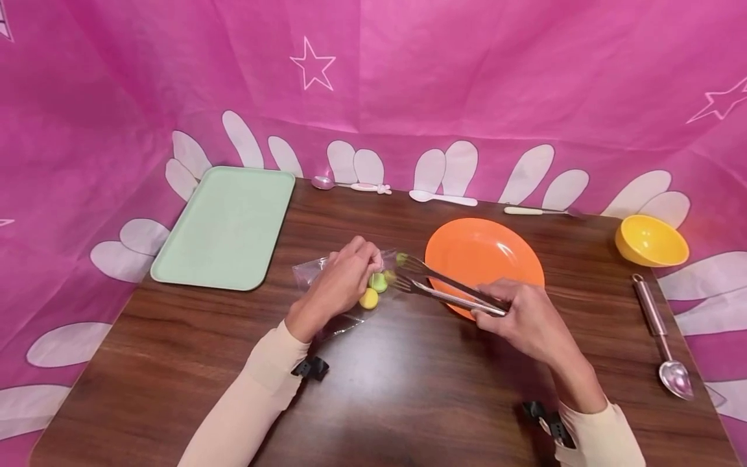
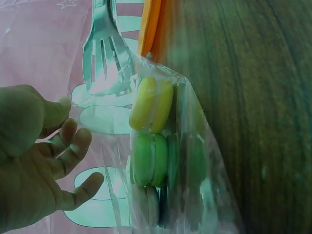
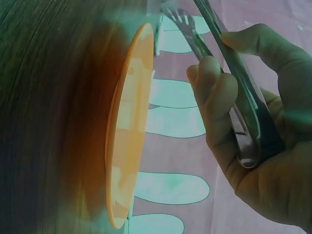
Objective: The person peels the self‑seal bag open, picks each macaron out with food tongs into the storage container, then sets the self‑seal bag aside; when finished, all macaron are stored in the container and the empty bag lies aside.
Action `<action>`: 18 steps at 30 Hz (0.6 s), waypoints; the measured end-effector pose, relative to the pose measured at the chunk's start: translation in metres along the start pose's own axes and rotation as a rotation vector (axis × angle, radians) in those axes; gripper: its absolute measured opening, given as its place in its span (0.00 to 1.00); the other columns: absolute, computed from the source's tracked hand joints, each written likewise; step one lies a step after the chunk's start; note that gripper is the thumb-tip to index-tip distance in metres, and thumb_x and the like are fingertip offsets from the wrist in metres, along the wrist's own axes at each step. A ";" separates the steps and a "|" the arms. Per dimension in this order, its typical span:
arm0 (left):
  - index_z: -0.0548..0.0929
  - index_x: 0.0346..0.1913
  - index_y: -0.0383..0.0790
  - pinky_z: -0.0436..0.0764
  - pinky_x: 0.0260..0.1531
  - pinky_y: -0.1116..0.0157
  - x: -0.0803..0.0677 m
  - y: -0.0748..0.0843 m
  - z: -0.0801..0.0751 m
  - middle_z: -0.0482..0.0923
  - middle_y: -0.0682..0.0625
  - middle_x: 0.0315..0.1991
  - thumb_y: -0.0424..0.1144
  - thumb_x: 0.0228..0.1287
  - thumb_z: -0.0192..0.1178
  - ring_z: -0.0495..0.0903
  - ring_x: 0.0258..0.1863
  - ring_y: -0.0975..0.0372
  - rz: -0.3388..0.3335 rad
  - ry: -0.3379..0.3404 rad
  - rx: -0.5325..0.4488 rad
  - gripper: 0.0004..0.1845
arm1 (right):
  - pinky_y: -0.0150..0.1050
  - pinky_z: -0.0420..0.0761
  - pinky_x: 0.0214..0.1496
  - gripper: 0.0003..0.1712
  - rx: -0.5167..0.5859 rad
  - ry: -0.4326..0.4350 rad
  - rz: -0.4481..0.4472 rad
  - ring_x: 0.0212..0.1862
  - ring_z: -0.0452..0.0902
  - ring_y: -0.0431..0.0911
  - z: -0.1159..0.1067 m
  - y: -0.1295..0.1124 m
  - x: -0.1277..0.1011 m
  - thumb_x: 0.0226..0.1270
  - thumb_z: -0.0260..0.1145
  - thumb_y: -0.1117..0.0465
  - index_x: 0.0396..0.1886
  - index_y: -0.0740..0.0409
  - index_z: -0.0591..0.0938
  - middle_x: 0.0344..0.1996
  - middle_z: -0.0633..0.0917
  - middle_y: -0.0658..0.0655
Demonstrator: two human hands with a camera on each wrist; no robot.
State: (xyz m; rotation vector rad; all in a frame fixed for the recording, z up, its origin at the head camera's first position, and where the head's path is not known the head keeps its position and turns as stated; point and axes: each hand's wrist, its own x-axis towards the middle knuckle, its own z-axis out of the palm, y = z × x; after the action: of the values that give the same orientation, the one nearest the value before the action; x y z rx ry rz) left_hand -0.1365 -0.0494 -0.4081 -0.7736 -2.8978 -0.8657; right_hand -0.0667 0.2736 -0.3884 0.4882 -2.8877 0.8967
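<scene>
Macarons [image 1: 378,282] lie in a clear plastic bag [image 1: 306,269] at the middle of the table, left of an orange plate, with a person's two hands working at either side. The left hand [image 1: 344,275] is bent over the bag, fingers curled and thumb drawn toward the forefinger; the film is too clear to tell whether it is pinched. The right hand [image 1: 528,318] grips metal tongs [image 1: 455,296], their arms spread apart, slotted and forked tips reaching left to the bag, with no macaron plainly caught between them.

Seen from the left wrist, a yellow macaron [image 2: 152,105] lies nearest the tongs, then a green macaron [image 2: 150,159] and a duller one, with what may be reflections in the film beyond. The sweets look light, with shells that would likely crack or slip under a hard squeeze. A gentle hold round the side, bearing on both shells, seems safest; the bag looks limp and likely to shift unless steadied by its edge.

Outward, the orange plate [image 1: 484,253] sits beneath the tongs' reach, a pale green tray [image 1: 233,227] at far left. Along the far edge lie a pink-handled spoon [image 1: 367,187], a white spoon [image 1: 443,198] and a cream-handled utensil [image 1: 523,211]. A yellow bowl [image 1: 636,246] and a metal scoop [image 1: 675,378] line the right side of the wooden table [image 1: 362,415].
</scene>
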 end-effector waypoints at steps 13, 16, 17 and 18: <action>0.77 0.41 0.45 0.77 0.59 0.48 -0.009 -0.003 -0.004 0.74 0.50 0.41 0.40 0.76 0.63 0.74 0.43 0.58 0.094 -0.067 -0.064 0.06 | 0.35 0.81 0.40 0.23 -0.041 -0.092 -0.028 0.39 0.84 0.42 -0.002 -0.015 -0.005 0.53 0.84 0.62 0.51 0.54 0.93 0.40 0.92 0.48; 0.76 0.40 0.45 0.76 0.61 0.46 -0.009 -0.005 -0.004 0.74 0.50 0.42 0.40 0.76 0.63 0.74 0.45 0.59 0.102 -0.081 -0.072 0.07 | 0.35 0.80 0.38 0.22 -0.040 -0.090 -0.037 0.38 0.83 0.40 0.002 -0.016 -0.006 0.53 0.84 0.63 0.50 0.53 0.93 0.39 0.92 0.46; 0.76 0.40 0.46 0.76 0.61 0.47 -0.009 -0.006 -0.004 0.74 0.50 0.42 0.40 0.77 0.63 0.75 0.45 0.59 0.103 -0.087 -0.073 0.06 | 0.35 0.81 0.38 0.22 -0.041 -0.088 -0.042 0.38 0.83 0.40 0.004 -0.016 -0.006 0.53 0.83 0.64 0.50 0.53 0.93 0.38 0.91 0.46; 0.76 0.40 0.46 0.76 0.61 0.47 -0.009 -0.006 -0.004 0.75 0.51 0.42 0.40 0.77 0.63 0.75 0.45 0.59 0.106 -0.093 -0.071 0.06 | 0.35 0.81 0.38 0.21 -0.043 -0.085 -0.046 0.38 0.84 0.40 0.007 -0.017 -0.006 0.53 0.83 0.64 0.49 0.53 0.93 0.38 0.92 0.46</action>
State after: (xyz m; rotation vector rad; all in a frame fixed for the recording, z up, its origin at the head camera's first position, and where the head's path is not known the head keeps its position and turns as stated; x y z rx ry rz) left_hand -0.1317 -0.0601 -0.4092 -0.9888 -2.8866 -0.9504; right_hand -0.0555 0.2584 -0.3858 0.6010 -2.9513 0.8248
